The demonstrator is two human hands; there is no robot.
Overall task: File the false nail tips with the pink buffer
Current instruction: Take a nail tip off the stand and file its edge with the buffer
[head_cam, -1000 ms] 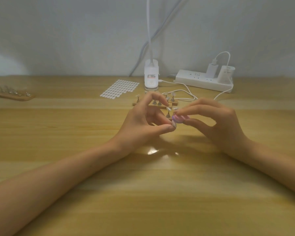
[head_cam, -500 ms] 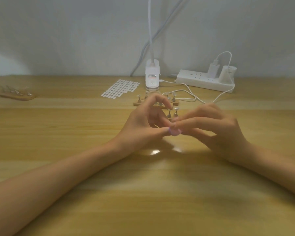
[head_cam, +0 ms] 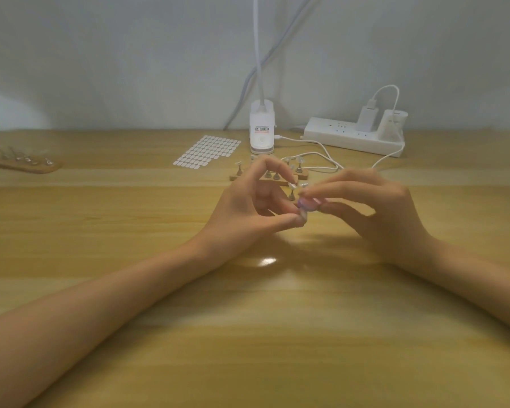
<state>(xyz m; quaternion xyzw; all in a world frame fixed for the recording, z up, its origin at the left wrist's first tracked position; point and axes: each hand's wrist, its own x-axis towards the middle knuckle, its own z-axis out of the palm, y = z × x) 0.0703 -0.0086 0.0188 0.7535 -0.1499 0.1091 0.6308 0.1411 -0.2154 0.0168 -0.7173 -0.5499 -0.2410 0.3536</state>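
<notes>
Mid-frame above the tabletop (head_cam: 130, 231), the left hand (head_cam: 248, 207) pinches what looks like 1 false nail tip (head_cam: 302, 214), likely steadying it, while the right hand (head_cam: 374, 213), grip closed on the pink buffer (head_cam: 308, 205), presses it against that tip.

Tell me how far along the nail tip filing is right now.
Done: unclear, no tip shows visible filing. In hand: the right hand holds the pink buffer against a small piece, likely a nail tip, pinched by the left hand. Left: tips on the wooden stand behind the hands, and more on the far-left stand.
</notes>
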